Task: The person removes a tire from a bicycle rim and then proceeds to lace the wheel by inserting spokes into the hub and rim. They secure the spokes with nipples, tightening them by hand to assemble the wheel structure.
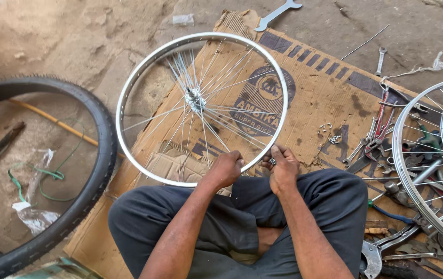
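Lower centre of frame: left hand [225, 168] clamped on bicycle wheel rim [128, 88], right hand [282, 166] pinching small spoke nipple [272, 161] at rim edge. Spoke-lacing step, apparently. Rim on cardboard sheet [330, 98], hub [194, 96] centre frame. Next: precise nipple-to-spoke alignment.

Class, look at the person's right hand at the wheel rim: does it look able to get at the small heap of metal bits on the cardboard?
Probably yes. The right hand rests at the rim, and bare cardboard lies between it and the metal bits, with nothing blocking.
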